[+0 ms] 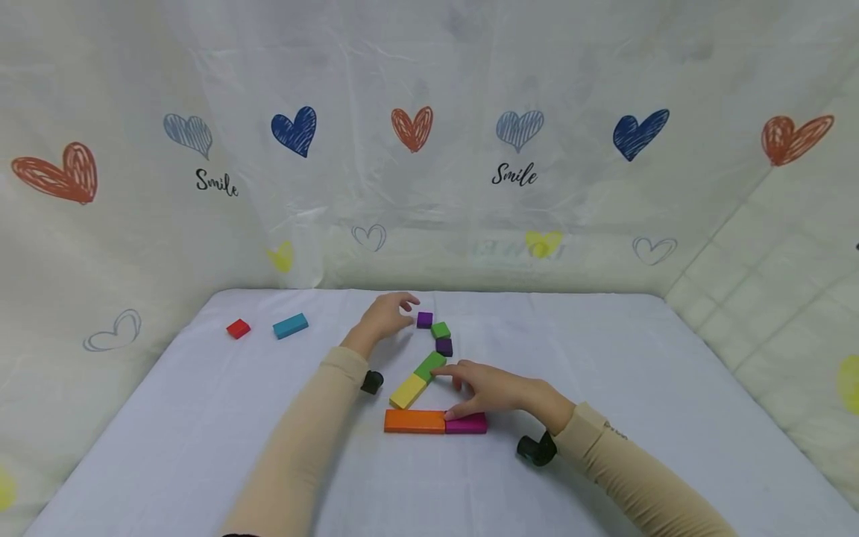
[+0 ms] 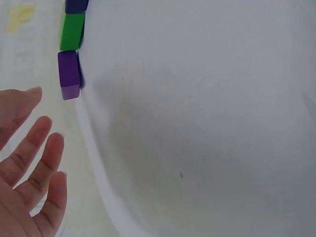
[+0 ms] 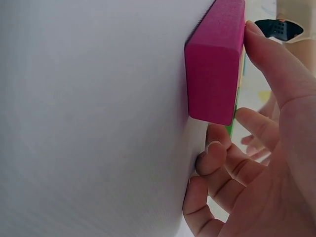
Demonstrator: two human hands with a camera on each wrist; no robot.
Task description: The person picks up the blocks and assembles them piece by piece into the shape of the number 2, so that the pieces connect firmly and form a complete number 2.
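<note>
My left hand (image 1: 388, 316) is held just left of a purple cube (image 1: 425, 320), fingers parted and holding nothing; the left wrist view shows a gap between the fingers (image 2: 52, 148) and the purple cube (image 2: 69, 74). A green cube (image 1: 440, 330) and a dark purple cube (image 1: 444, 347) follow it in a curve. My right hand (image 1: 493, 388) has its index fingertip at a long green block (image 1: 430, 365) and its thumb at the magenta block (image 1: 466, 424). Below the green block lies a yellow block (image 1: 407, 391), and an orange block (image 1: 414, 421) meets the magenta one end to end.
At the back left of the white table (image 1: 564, 335) lie a red block (image 1: 238, 329) and a blue block (image 1: 291, 326), apart from each other. Behind the table hangs a pale sheet (image 1: 584, 216) printed with hearts.
</note>
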